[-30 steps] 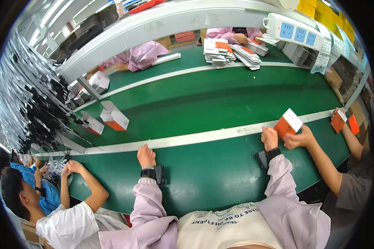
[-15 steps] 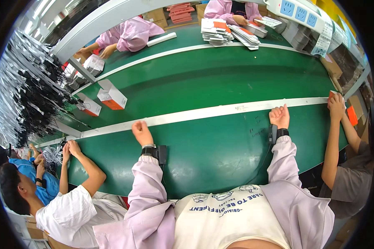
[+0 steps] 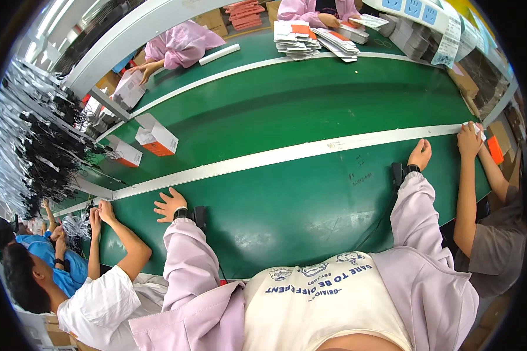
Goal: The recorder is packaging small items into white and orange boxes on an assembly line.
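The green table (image 3: pixel 275 213) lies under both hands, a white strip (image 3: pixel 310 150) running across it. The left hand (image 3: pixel 171 206) is spread, fingers fanned leftward, just on the near side of the strip; the right hand (image 3: pixel 420 155) is unclenched, fingers together and slightly curved, fingertips close to the strip. Whether either touches the table is hard to tell. Both forearms reach forward, well apart. Past the strip, an open box (image 3: pixel 157 138) partly hides another box (image 3: pixel 123 153). At right, a co-worker's hands (image 3: pixel 469 140) mostly cover something small. The top edge cuts off a power strip (image 3: pixel 413 10).
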A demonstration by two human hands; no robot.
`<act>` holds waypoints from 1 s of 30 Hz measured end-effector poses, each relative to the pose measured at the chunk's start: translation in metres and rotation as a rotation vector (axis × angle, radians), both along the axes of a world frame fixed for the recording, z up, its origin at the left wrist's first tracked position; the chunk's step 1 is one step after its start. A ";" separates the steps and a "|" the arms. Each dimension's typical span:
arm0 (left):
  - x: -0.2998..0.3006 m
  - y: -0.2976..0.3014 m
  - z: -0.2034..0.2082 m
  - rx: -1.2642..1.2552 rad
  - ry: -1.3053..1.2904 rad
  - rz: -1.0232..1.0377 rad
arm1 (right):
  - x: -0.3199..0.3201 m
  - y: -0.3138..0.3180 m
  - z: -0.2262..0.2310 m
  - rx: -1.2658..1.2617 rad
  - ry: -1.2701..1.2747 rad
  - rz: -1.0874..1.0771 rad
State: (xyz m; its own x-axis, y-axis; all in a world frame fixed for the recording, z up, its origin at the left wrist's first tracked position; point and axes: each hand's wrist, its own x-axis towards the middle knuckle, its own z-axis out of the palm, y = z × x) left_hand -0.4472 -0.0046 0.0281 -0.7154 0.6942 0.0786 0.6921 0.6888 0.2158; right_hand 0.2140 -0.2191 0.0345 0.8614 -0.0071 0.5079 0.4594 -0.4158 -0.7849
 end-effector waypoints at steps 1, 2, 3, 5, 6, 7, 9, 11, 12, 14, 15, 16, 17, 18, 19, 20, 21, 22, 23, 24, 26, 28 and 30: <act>0.001 0.000 0.002 0.000 -0.008 -0.002 | 0.000 0.000 0.002 0.038 -0.006 -0.051; 0.002 0.000 0.003 0.001 -0.017 -0.004 | 0.001 0.000 0.001 0.036 -0.007 -0.054; 0.003 -0.001 0.003 0.002 -0.026 -0.005 | 0.003 0.000 0.000 0.045 -0.015 -0.024; 0.001 -0.002 0.003 0.033 -0.042 -0.010 | 0.005 -0.002 -0.004 0.064 -0.033 0.038; 0.000 -0.003 0.004 0.069 -0.056 -0.010 | 0.004 -0.002 -0.005 0.067 -0.034 0.037; 0.000 -0.004 0.005 0.105 -0.070 -0.011 | 0.003 -0.002 -0.006 0.055 -0.046 0.058; 0.001 -0.008 0.006 0.212 -0.089 -0.020 | 0.004 -0.004 -0.008 0.032 -0.069 0.100; 0.002 -0.015 0.008 0.422 -0.124 -0.036 | 0.003 -0.006 -0.008 0.035 -0.055 0.102; 0.001 -0.018 0.009 0.427 -0.125 -0.033 | 0.000 -0.008 -0.006 0.035 -0.039 0.104; -0.002 -0.024 0.011 0.591 -0.204 -0.071 | -0.005 -0.012 -0.005 0.039 -0.027 0.108; -0.004 -0.028 0.011 0.674 -0.243 -0.090 | -0.006 -0.016 -0.008 0.033 -0.036 0.117; -0.003 -0.030 0.013 0.685 -0.246 -0.086 | -0.006 -0.018 -0.010 0.031 -0.048 0.128; -0.003 -0.033 0.015 0.733 -0.285 -0.104 | -0.006 -0.020 -0.011 0.030 -0.060 0.140; -0.003 -0.035 0.017 0.781 -0.322 -0.121 | -0.008 -0.022 -0.012 0.039 -0.065 0.147; -0.003 -0.036 0.017 0.828 -0.358 -0.137 | -0.011 -0.024 -0.013 0.041 -0.058 0.151; -0.004 -0.036 0.018 0.837 -0.357 -0.130 | -0.014 -0.027 -0.014 0.042 -0.051 0.156; -0.003 -0.038 0.017 0.865 -0.365 -0.132 | -0.015 -0.030 -0.014 0.040 -0.044 0.159; -0.003 -0.039 0.016 0.892 -0.373 -0.134 | -0.015 -0.030 -0.013 0.043 -0.046 0.167; -0.005 -0.039 0.015 0.919 -0.376 -0.136 | -0.017 -0.030 -0.012 0.045 -0.038 0.170; -0.007 -0.038 0.013 0.921 -0.370 -0.128 | -0.019 -0.030 -0.011 0.047 -0.029 0.174; -0.011 -0.034 0.009 0.973 -0.356 -0.155 | -0.019 -0.029 -0.011 0.045 -0.014 0.191; -0.013 -0.035 0.009 0.994 -0.336 -0.157 | -0.012 -0.031 -0.013 0.078 0.002 0.205; -0.010 -0.037 0.013 1.002 -0.384 -0.150 | -0.010 -0.032 -0.016 0.090 0.015 0.225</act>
